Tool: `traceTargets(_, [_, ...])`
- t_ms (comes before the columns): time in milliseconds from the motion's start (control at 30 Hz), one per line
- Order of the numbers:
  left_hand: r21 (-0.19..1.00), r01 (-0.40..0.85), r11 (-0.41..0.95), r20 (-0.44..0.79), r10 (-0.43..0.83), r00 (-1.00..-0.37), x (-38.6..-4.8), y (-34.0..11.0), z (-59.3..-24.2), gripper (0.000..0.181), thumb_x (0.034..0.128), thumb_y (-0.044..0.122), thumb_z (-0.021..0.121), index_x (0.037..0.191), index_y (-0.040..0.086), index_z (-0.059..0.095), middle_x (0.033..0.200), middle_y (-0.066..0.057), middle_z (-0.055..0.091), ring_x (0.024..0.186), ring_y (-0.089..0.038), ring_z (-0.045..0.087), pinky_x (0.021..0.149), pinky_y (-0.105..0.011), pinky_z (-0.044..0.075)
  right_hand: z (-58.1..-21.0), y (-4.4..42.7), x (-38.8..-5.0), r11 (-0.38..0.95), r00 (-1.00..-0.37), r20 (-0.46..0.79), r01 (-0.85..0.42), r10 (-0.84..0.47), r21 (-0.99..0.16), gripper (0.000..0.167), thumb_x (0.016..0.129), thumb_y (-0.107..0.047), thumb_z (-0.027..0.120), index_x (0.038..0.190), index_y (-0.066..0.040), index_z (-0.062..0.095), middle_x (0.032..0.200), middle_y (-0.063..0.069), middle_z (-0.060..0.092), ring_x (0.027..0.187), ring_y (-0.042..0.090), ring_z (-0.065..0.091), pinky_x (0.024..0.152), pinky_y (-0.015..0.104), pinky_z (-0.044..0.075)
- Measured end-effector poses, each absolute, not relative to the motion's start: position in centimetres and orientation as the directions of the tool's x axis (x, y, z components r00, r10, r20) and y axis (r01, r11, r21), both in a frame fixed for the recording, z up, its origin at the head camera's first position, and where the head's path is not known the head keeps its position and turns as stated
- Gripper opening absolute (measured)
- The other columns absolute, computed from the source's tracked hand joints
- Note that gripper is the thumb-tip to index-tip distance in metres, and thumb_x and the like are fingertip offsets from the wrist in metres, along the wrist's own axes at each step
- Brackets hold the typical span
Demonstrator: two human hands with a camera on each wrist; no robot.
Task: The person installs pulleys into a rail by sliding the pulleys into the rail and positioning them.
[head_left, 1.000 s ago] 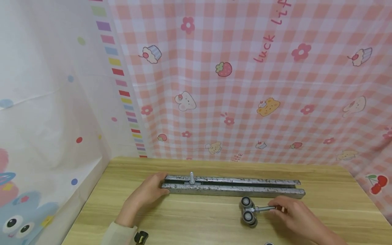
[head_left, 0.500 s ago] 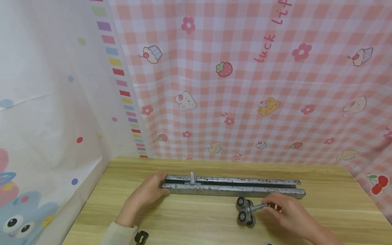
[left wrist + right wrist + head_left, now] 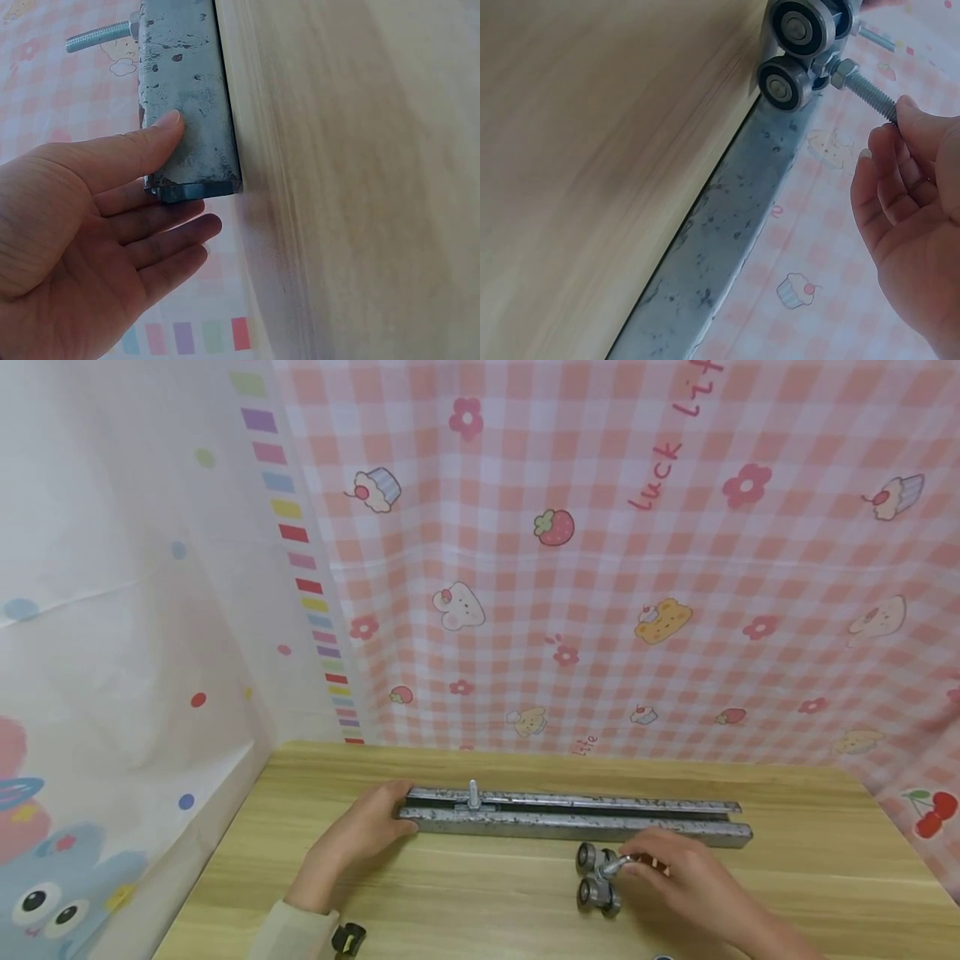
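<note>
A grey, paint-scuffed steel track rail [image 3: 570,824] with a slot along its top lies across the wooden table. My left hand [image 3: 370,818] holds its left end, the thumb [image 3: 161,142] against the near side and the fingers partly hidden behind. A bolt [image 3: 473,795] stands upright from the slot near that end. My right hand [image 3: 686,877] pinches the threaded rod [image 3: 870,95] of a roller trolley [image 3: 597,878] between thumb and fingertips. The trolley's black-and-steel wheels [image 3: 796,28] face left, just in front of the rail. Its rod slants up toward the hand.
The wooden table [image 3: 465,902] ends at a pink checked curtain [image 3: 600,652] behind and a white patterned sheet [image 3: 150,652] on the left. A small round object [image 3: 663,957] is cut off at the bottom edge. A black band [image 3: 347,937] sits at the left wrist.
My right hand has moved left with the roller trolley, and the rod has tipped from nearly flat to slanting upward. The left hand stays on the rail's end.
</note>
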State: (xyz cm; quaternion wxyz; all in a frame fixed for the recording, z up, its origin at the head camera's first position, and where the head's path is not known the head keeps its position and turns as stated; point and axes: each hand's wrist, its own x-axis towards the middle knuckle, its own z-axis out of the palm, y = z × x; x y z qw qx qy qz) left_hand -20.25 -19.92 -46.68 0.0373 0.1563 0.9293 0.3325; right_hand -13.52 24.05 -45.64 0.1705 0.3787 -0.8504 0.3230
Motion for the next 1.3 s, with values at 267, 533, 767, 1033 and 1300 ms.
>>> traceTargets(267, [0.623,0.27,0.734,0.041,0.314,-0.949,-20.3,-19.8,-46.7,0.042,0.0868,0.001,0.083,0.127,0.002,0.069,0.126,-0.011,0.071,0.121,-0.031,0.064,0.105,-0.051,0.052,-45.6,23.0,-14.0,0.46,-0.606,0.556,-0.795,-0.569,-0.395,0.026,0.081,0.007,0.083,0.101,-0.007,0.075,0.094,0.0,0.072,0.08,0.001,0.065,0.07,0.009,0.052])
traceTargets(533, [0.612,0.272,0.743,0.042,0.312,-0.949,-20.3,-19.8,-46.8,0.045,0.0871,0.002,0.083,0.129,0.001,0.068,0.129,-0.013,0.07,0.124,-0.033,0.063,0.107,-0.051,0.051,-45.6,22.3,-14.0,0.484,-0.614,0.561,-0.787,-0.555,-0.383,0.029,0.076,0.006,0.087,0.098,-0.01,0.075,0.092,-0.008,0.07,0.078,-0.002,0.063,0.069,0.007,0.051])
traceTargets(767, [0.619,0.278,0.734,0.049,0.318,-0.947,-20.3,-19.9,-46.9,0.043,0.0868,0.001,0.083,0.128,0.002,0.069,0.127,-0.012,0.07,0.123,-0.031,0.063,0.106,-0.051,0.051,-45.5,22.3,-14.0,0.516,-0.619,0.577,-0.778,-0.534,-0.358,0.03,0.072,0.003,0.089,0.093,-0.011,0.074,0.09,-0.011,0.069,0.076,-0.003,0.061,0.067,0.007,0.05])
traceTargets(1033, [0.614,0.298,0.731,0.061,0.333,-0.941,-20.4,-20.1,-46.9,0.041,0.0866,0.002,0.083,0.125,0.003,0.069,0.125,-0.011,0.07,0.12,-0.03,0.064,0.104,-0.05,0.052,-45.4,22.7,-14.1,0.578,-0.648,0.573,-0.744,-0.501,-0.335,0.027,0.072,-0.005,0.091,0.089,-0.018,0.074,0.085,-0.018,0.065,0.074,-0.006,0.057,0.063,0.008,0.048])
traceTargets(1300, [0.624,0.308,0.718,0.063,0.347,-0.936,-20.4,-20.1,-46.8,0.036,0.0865,0.0,0.082,0.12,0.004,0.07,0.12,-0.011,0.071,0.114,-0.029,0.066,0.101,-0.051,0.054,-45.3,23.3,-13.8,0.636,-0.698,0.543,-0.691,-0.466,-0.344,0.028,0.073,-0.009,0.093,0.088,-0.023,0.074,0.084,-0.021,0.065,0.073,-0.007,0.056,0.057,0.017,0.051])
